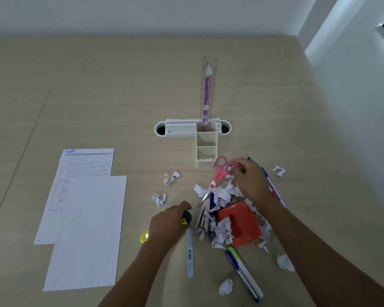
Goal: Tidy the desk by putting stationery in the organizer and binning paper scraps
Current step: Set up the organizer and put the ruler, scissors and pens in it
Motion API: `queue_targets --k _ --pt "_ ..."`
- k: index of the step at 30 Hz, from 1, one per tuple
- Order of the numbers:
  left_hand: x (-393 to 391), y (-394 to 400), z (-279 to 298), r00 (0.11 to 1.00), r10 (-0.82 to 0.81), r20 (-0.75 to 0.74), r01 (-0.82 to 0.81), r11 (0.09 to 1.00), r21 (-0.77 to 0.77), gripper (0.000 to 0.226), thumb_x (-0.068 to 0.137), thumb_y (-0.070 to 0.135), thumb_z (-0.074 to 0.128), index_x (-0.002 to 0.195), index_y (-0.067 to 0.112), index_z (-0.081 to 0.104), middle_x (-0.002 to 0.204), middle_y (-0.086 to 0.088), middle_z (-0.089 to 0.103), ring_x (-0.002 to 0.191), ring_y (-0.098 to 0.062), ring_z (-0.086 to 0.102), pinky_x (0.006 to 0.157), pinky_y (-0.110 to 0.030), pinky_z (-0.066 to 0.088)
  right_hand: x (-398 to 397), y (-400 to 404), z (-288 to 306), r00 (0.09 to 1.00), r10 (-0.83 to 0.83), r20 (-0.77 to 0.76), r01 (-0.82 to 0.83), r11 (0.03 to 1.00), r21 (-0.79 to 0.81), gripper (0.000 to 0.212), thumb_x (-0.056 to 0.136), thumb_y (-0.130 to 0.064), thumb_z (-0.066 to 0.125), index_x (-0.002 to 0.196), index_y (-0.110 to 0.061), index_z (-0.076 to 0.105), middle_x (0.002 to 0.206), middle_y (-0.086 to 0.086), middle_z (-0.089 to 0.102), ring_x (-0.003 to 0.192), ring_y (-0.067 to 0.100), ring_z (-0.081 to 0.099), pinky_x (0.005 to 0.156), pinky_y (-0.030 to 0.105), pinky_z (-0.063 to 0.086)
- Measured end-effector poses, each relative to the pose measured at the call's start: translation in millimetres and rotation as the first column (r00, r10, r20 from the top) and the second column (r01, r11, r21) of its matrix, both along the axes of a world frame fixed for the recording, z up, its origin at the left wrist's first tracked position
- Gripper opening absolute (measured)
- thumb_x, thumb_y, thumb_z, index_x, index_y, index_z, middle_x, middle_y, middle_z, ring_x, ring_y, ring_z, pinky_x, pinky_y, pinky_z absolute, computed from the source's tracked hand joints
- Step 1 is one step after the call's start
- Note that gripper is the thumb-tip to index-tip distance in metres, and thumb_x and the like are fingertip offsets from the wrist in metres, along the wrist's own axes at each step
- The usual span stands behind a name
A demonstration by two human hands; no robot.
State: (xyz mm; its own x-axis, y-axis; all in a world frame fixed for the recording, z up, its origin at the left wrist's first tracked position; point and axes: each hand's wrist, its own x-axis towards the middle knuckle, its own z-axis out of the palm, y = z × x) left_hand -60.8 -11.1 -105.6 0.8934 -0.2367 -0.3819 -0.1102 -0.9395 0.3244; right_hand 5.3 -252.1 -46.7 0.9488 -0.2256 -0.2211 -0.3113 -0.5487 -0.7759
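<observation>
A white desk organizer (206,147) stands mid-desk with a purple ruler (207,91) upright in its back compartment. In front of it, my right hand (249,177) grips one handle loop of the pink scissors (217,176), whose blades point down-left over a heap of crumpled paper scraps (223,197). My left hand (167,222) is closed on a yellow-and-black utility knife (186,218); its yellow end (144,237) shows left of the wrist. A red hole punch (242,224) and a stapler (203,216) lie in the heap.
Two white sheets (87,218) lie at the left. A pale blue ruler (190,253) and green and blue pens (244,273) lie near the front. More pens (273,185) rest behind my right wrist. Loose scraps (171,178) are scattered around. A white cable grommet (162,129) sits behind the organizer.
</observation>
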Motion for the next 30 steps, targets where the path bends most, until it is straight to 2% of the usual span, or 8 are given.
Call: queue_targets --k 4,10,15,18,21,24,27,30 --pt "7 3 -3 1.0 -0.03 -0.001 0.03 1.0 0.003 0.042 0.088 0.046 0.063 0.126 0.038 0.047 0.112 0.009 0.066 0.095 -0.018 0.067 0.073 -0.029 0.052 2 -13 13 0.99 -0.096 0.102 0.08 0.985 0.151 0.017 0.097 -0.025 0.056 0.093 -0.026 0.072 0.069 -0.005 0.07 0.06 0.012 0.063 0.065 0.037 0.056" --pt "22 3 -4 0.991 -0.119 -0.055 0.119 0.993 -0.018 0.037 0.088 0.041 0.067 0.117 0.03 0.048 0.111 0.008 0.063 0.096 -0.019 0.064 0.069 -0.029 0.04 51 -13 66 0.897 -0.211 0.388 0.125 0.964 0.234 0.016 0.099 -0.02 0.058 0.102 -0.021 0.073 0.09 -0.004 0.076 0.079 0.013 0.073 0.079 0.031 0.059" --pt "34 4 -8 0.981 -0.171 -0.095 0.169 0.985 -0.024 0.043 0.086 0.043 0.069 0.119 0.026 0.048 0.118 0.005 0.057 0.101 -0.023 0.063 0.07 -0.031 0.041 94 -6 87 0.837 -0.181 0.517 0.1 0.978 0.181 0.017 0.1 -0.016 0.057 0.107 -0.012 0.072 0.091 -0.001 0.075 0.076 0.009 0.072 0.075 0.017 0.055" --pt "43 7 -11 0.97 -0.208 -0.127 0.21 0.978 0.007 0.049 0.084 0.045 0.07 0.121 0.02 0.048 0.121 0.001 0.053 0.101 -0.028 0.062 0.069 -0.033 0.041 106 0 78 0.855 -0.099 0.51 0.062 0.994 0.088 0.017 0.099 -0.015 0.056 0.106 -0.014 0.072 0.09 0.001 0.075 0.077 0.015 0.07 0.076 0.023 0.055" --pt "49 13 -16 0.96 -0.215 -0.181 0.216 0.976 -0.012 0.055 0.079 0.047 0.075 0.119 0.019 0.049 0.121 0.0 0.053 0.102 -0.027 0.062 0.076 -0.036 0.046 112 8 62 0.883 -0.008 0.469 0.019 1.0 -0.018 0.018 0.099 -0.015 0.056 0.106 -0.014 0.073 0.094 -0.002 0.074 0.083 0.014 0.069 0.08 0.03 0.056" --pt "52 18 -7 0.946 -0.155 -0.284 0.116 0.982 -0.15 0.048 0.076 0.045 0.078 0.112 0.025 0.052 0.111 0.007 0.061 0.1 -0.019 0.06 0.081 -0.034 0.048 116 13 51 0.901 0.049 0.43 -0.013 0.996 -0.087 0.019 0.099 -0.013 0.055 0.105 -0.014 0.073 0.095 -0.001 0.074 0.086 0.014 0.067 0.081 0.033 0.055" --pt "61 30 22 0.935 -0.087 -0.343 -0.026 0.95 -0.312 0.027 0.076 0.037 0.081 0.089 0.032 0.057 0.091 0.008 0.072 0.081 -0.016 0.069 0.073 -0.03 0.055 123 15 40 0.932 0.088 0.351 -0.055 0.993 -0.103 0.019 0.098 -0.01 0.055 0.101 -0.015 0.073 0.091 0.0 0.073 0.084 0.018 0.066 0.079 0.036 0.054" --pt "85 48 70 0.966 0.075 -0.248 -0.184 0.874 -0.45 0.017 0.073 0.026 0.082 0.077 0.026 0.066 0.073 0.005 0.073 0.066 -0.02 0.069 0.07 -0.04 0.057 125 14 31 0.95 0.101 0.294 -0.071 0.991 -0.112 0.019 0.097 -0.008 0.055 0.098 -0.014 0.073 0.086 -0.001 0.071 0.08 0.021 0.065 0.078 0.035 0.053"
